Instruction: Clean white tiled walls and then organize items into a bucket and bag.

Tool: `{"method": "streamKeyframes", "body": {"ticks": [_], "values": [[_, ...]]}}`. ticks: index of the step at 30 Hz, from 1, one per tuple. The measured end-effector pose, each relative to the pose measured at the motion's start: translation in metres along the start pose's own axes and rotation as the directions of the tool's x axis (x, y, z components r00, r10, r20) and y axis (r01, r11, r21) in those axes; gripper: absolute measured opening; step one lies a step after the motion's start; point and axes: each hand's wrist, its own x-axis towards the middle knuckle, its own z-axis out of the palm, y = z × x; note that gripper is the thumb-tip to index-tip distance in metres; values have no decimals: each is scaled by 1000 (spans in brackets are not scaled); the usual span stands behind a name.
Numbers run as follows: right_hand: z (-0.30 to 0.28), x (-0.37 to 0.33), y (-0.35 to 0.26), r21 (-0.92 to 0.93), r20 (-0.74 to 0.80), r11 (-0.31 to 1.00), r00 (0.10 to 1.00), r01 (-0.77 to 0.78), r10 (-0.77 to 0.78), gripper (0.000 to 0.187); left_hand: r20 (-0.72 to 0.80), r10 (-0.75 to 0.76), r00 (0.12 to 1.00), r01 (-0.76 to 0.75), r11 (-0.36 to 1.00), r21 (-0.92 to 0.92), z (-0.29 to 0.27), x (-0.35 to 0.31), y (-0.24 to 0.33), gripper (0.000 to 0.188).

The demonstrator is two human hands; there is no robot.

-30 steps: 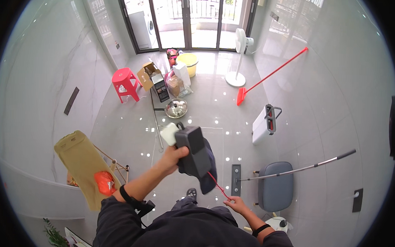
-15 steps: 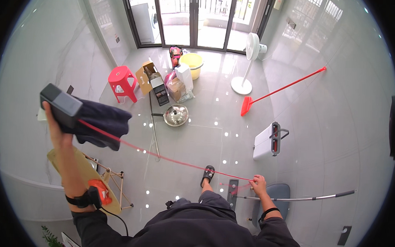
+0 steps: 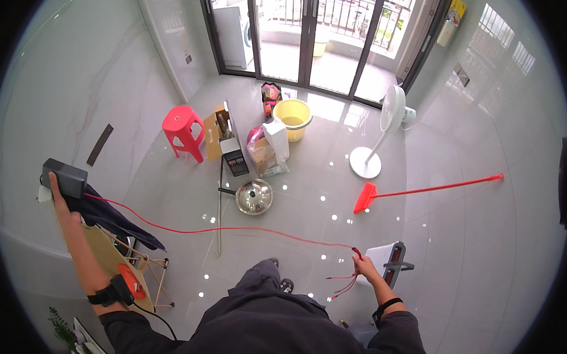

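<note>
My left hand (image 3: 64,200), at the far left, grips a dark grey box-shaped device (image 3: 67,177). A dark navy cloth (image 3: 110,218) hangs beneath the device; whether the fingers hold it too is hidden. From the device a thin red cable (image 3: 232,228) runs right across in front of me, sagging slightly. My right hand (image 3: 366,267) is closed around the cable near its other end, where it splits into several short tails that dangle below the fingers. A small board on wooden legs (image 3: 103,252) stands under my left forearm, with something orange on it.
Ahead on the floor are a lidded pan (image 3: 254,197), opened boxes (image 3: 234,156), a yellow bucket (image 3: 293,118) and a red stool (image 3: 183,130). To the right stand a white fan (image 3: 365,162), a red broom (image 3: 366,197) and a white mop bucket (image 3: 380,258) beside my right hand.
The cable has gone from nearly straight to a loose curve. My left hand with the device has moved further left and down in view. The view has shifted, and the flat mop is out of sight.
</note>
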Motion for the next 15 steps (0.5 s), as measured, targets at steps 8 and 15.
{"method": "streamKeyframes", "body": {"ticks": [8,15], "values": [[-2,110,-348,183,-122,858,877,479,-464,14,468,-217,857,194,976,97,199,-25,-195,75],[-24,173,-577,-116,6,272,274,955,-962,24,814,-367,449,525,846,92,485,-56,-300,85]]}}
